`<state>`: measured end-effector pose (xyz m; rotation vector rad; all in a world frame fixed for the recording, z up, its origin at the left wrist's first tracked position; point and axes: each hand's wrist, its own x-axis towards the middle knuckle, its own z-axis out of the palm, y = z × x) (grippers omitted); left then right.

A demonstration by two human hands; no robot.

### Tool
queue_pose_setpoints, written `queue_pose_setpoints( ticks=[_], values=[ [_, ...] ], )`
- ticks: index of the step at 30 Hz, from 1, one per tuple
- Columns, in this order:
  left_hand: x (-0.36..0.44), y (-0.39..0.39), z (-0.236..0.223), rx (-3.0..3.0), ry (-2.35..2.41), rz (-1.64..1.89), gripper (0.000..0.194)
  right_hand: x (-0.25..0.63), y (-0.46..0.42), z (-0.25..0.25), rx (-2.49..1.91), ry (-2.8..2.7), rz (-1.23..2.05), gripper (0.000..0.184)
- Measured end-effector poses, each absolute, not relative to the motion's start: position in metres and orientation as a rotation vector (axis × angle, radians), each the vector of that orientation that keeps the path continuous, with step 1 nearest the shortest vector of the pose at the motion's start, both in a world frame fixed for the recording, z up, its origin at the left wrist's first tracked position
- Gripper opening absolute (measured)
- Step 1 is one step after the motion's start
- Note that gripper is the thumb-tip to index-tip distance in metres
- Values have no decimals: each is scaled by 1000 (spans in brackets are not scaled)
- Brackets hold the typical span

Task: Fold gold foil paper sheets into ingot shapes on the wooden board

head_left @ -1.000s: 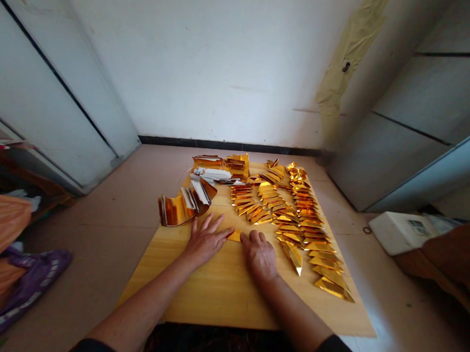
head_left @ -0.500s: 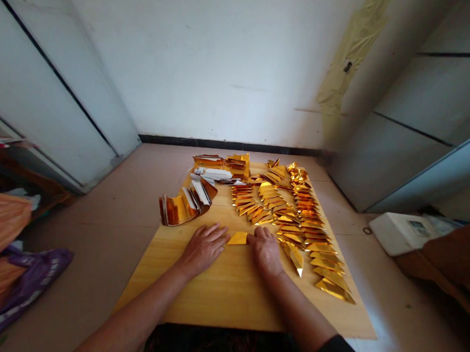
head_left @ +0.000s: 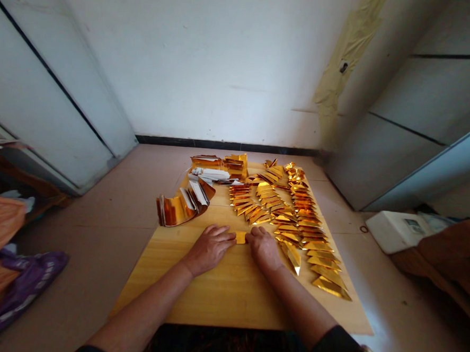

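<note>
White plastered wall rises ahead, with a strip of yellowed tape hanging on it at the right, and pale pinkish floor tiles spread below. Orange and purple plastic bags are heaped at the lower left, and a white plastic box with a small display sits at the right. On the floor ahead, a pale yellow wooden desk carries the work: long rows of folded gold foil triangles fan across its far and right parts. Beyond them lie white paper strips and a curved stack of gold foil strips with white backs. Both bare hands rest palm down on the wood near the near edge of the rows, the left hand and the right hand facing each other. Their fingers lie flat and close together, spread around nothing and gripping nothing. Between the fingertips, touching them at its ends, sits a small folded piece of gold foil, flat on the desk.
</note>
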<state>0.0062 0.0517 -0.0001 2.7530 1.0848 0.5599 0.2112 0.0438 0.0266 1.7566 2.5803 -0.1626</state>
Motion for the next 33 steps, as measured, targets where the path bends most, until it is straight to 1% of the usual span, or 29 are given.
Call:
queue_pose_setpoints(
  ticks=[3,7,13,18,20,23,26,29,31,33],
  values=[
    [7,51,0,2759,1134,540,31,208,43,30,1850,2524,-217,26],
    [10,46,3,2757,1189,520,36,191,39,37,2052,2358,-259,28],
    [12,49,5,2724,1175,534,40,172,34,36,2272,2205,-382,19],
    [5,55,-4,2627,1075,657,34,178,37,30,2287,2184,-415,15],
    [3,56,-6,2583,1079,674,36,179,38,30,2278,2194,-406,15],
    [1,56,-5,2549,1100,659,46,174,37,31,2295,2180,-373,22],
    [0,55,-1,2546,1088,631,49,165,37,31,2361,2147,-319,33],
    [0,54,1,2532,1075,618,44,161,38,30,2401,2128,-304,39],
    [0,54,1,2524,1077,619,37,160,39,29,2401,2126,-311,40],
    [0,54,0,2528,1082,615,34,160,40,30,2395,2121,-317,41]
  ],
)
